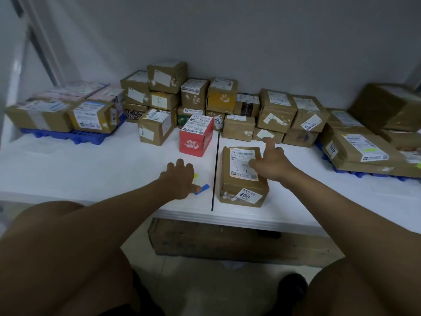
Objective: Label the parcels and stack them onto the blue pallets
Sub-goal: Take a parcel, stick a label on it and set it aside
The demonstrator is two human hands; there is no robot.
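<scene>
White table (91, 169), parcels (241, 176) on pallets (68, 134)

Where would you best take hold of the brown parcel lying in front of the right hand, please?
Probably across its two long side faces, coming down from above. The brown parcel lies flat on the white table with clear space either side; the right hand already rests on its top, near the far end.

Plain grey wall (250, 30) ahead, flat dim light. I'm at two white tables (91, 169) butted w/ a dark seam (215, 169). Pale floor (193, 281) below, dark crate (227, 242) underneath.
</scene>
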